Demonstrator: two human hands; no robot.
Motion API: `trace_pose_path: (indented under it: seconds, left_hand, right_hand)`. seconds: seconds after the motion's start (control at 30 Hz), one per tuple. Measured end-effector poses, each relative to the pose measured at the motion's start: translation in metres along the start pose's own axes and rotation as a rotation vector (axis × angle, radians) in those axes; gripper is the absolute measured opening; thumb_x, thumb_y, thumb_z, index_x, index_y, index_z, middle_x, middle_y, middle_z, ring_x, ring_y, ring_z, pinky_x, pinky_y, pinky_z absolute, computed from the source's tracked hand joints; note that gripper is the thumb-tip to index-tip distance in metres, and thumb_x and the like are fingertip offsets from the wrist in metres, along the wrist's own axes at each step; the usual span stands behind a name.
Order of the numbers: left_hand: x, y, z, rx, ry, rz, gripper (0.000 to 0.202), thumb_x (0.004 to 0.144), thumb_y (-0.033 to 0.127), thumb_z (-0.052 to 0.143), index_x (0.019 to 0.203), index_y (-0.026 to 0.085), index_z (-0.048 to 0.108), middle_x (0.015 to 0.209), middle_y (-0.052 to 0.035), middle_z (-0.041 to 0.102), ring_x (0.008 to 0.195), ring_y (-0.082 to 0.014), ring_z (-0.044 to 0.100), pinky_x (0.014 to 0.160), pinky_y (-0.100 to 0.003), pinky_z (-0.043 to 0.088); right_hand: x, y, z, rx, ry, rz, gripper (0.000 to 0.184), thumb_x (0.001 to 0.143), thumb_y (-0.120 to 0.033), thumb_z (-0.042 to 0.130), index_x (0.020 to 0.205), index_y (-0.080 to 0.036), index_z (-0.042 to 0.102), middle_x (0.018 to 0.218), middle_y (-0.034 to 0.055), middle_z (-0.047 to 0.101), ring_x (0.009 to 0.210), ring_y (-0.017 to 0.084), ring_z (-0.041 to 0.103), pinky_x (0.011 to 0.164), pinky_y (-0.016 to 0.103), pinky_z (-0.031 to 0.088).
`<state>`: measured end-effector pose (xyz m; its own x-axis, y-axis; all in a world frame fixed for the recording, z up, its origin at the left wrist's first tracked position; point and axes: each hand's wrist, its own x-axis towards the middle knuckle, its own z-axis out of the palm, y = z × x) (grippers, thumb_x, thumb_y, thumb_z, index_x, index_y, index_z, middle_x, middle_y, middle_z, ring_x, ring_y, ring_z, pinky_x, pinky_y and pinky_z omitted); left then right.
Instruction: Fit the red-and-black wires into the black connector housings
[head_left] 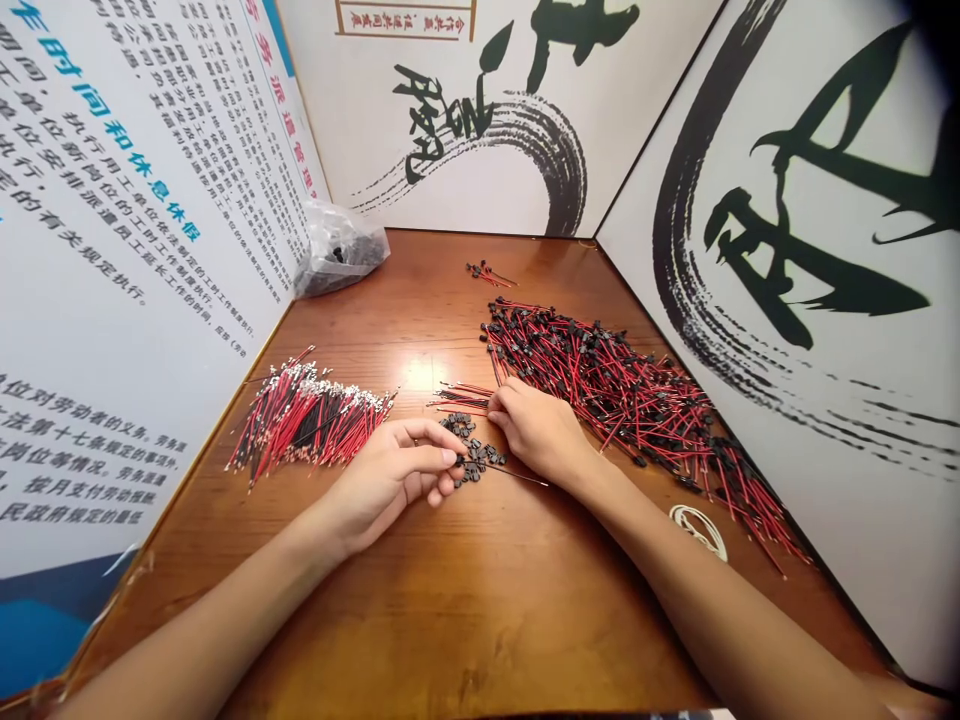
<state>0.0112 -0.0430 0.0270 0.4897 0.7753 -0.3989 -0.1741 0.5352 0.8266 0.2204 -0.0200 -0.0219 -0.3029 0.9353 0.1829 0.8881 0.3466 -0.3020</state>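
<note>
My left hand (401,470) is closed in a pinch around a small black connector, mostly hidden by the fingertips. A thin black wire (517,474) runs from it to the right, its far end bare over the table. My right hand (536,425) is pinched at the right end of a small row of red and black wires (461,396), and its fingertips hide what exactly they grip. Between and below the hands lies a small heap of loose black connector housings (474,462).
Left of my hands lies a pile of red and black wires with white ends (315,415). A large heap of wires with black connectors (600,370) spreads along the right. Beyond are a plastic bag (345,250), a few wires (489,273), and rubber bands (699,530). Printed panels enclose the table (420,620).
</note>
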Motion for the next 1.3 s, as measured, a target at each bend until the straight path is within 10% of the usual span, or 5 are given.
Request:
trace_pose_path:
  seconds: [0.73, 1.3]
  left_hand:
    - [0.009, 0.000, -0.011, 0.331, 0.158, 0.163, 0.016, 0.074, 0.023, 0.071, 0.080, 0.011, 0.063, 0.063, -0.0034, 0.064, 0.050, -0.0100, 0.055, 0.045, -0.020, 0.043]
    - [0.009, 0.000, -0.017, -0.278, -0.136, -0.228, 0.011, 0.069, 0.010, 0.075, 0.078, 0.010, 0.069, 0.063, -0.0055, 0.064, 0.048, -0.0057, 0.053, 0.041, -0.013, 0.032]
  right_hand:
    - [-0.025, -0.011, -0.023, 0.252, -0.009, -0.130, 0.012, 0.093, -0.018, 0.046, 0.084, -0.021, 0.053, 0.086, 0.0051, 0.062, 0.074, 0.019, 0.057, 0.063, 0.029, 0.043]
    - [-0.024, -0.026, -0.010, 0.864, 0.223, -0.263, 0.012, 0.087, -0.020, 0.064, 0.099, -0.019, 0.065, 0.078, 0.0014, 0.065, 0.061, 0.012, 0.054, 0.053, 0.024, 0.043]
